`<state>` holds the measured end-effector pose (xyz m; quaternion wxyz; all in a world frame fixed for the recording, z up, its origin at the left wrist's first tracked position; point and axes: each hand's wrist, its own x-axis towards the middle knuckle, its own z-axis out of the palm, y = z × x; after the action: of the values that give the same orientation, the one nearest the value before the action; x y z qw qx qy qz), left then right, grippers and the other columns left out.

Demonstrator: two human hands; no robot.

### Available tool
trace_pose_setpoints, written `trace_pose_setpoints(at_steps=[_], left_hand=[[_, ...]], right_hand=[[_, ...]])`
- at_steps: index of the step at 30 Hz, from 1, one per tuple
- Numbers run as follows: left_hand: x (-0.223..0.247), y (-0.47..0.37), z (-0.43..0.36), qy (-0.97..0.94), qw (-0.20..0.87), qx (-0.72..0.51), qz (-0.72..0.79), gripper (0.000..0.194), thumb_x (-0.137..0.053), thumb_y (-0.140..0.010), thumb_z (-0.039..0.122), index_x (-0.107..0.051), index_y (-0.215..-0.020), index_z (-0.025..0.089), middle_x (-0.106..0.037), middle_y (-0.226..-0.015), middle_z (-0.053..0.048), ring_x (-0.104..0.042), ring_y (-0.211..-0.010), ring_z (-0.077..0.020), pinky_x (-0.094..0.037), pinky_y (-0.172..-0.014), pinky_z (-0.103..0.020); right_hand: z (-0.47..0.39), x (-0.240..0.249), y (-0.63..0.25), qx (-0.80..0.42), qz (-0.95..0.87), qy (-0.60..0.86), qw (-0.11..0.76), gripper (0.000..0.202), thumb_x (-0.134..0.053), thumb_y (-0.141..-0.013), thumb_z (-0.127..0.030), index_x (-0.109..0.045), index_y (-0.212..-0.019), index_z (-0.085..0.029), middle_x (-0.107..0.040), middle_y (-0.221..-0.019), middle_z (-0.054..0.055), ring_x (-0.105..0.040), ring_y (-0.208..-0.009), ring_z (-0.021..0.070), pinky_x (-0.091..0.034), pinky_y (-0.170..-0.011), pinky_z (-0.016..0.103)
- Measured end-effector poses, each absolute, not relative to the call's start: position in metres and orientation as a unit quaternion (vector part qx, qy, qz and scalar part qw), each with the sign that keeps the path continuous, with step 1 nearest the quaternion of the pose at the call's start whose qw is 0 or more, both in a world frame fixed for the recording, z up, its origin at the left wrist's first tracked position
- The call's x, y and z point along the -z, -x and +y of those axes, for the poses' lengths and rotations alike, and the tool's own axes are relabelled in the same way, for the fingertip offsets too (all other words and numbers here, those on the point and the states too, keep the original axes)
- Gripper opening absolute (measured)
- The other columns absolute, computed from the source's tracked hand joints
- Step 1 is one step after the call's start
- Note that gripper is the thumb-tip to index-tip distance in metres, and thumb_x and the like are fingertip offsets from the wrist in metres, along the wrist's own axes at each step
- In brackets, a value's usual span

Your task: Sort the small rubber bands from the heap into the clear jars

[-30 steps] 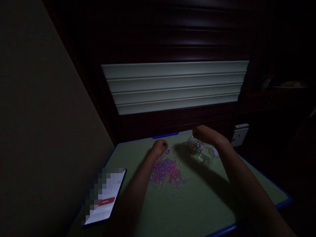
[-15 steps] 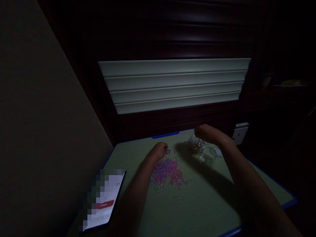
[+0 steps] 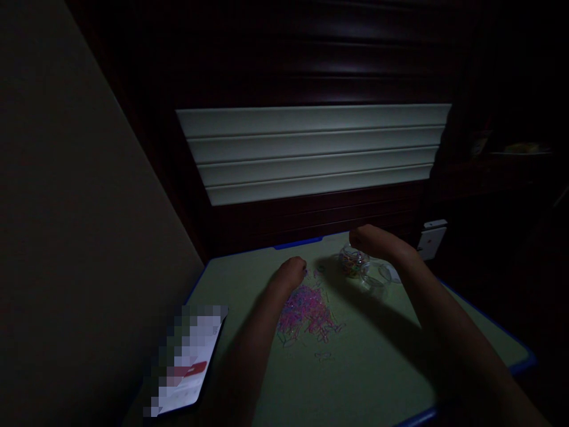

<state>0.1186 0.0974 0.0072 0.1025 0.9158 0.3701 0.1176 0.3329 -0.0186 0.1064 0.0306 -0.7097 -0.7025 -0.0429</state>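
Observation:
My left hand is closed at the far edge of a pile of small coloured loops that look like rubber bands. A bit of a purple rubber band shows at its fingertips. Further right, my right hand is closed at the mouth of a clear round jar, which has more coloured bands inside. What those fingers hold, if anything, is hidden. Beside the jar lie a clear container and a clear, lid-like piece. A green band rests between the two hands.
A pale green table with blue edging bears everything. At its left lies a tablet or phone with a lit screen. Dark panelling with a pale slatted section rises behind. A white box stands beyond the right side.
My left hand has moved slightly right, over the purple band that was showing beside its fingertips. My right hand has stayed at the jar's mouth.

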Motion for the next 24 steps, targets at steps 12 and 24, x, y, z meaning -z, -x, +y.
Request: trace_pose_setpoints(at_steps=[12,24], left_hand=[[-0.007,-0.117,0.102,-0.914,0.11,-0.127,0.37,0.018,-0.051,-0.07,0.011,-0.065,-0.08,0.016,-0.065,-0.086,-0.007,-0.058,-0.084,-0.0173,-0.04,-0.074,-0.023],[-0.023,-0.117,0.103,-0.922,0.114,-0.176,0.325,0.017,-0.048,-0.071,0.011,-0.064,-0.075,0.015,-0.065,-0.078,-0.005,-0.058,-0.075,-0.015,-0.04,-0.067,-0.022]], right_hand=[[-0.019,-0.105,-0.334,0.045,-0.71,0.702,0.031,0.019,-0.046,-0.076,-0.016,-0.064,-0.081,-0.015,-0.065,-0.08,0.009,-0.058,-0.068,0.012,-0.035,-0.058,0.019],[-0.015,-0.1,-0.336,0.052,-0.718,0.692,0.052,0.019,-0.046,-0.075,-0.017,-0.064,-0.077,-0.014,-0.065,-0.076,0.01,-0.059,-0.065,0.0138,-0.034,-0.055,0.021]])
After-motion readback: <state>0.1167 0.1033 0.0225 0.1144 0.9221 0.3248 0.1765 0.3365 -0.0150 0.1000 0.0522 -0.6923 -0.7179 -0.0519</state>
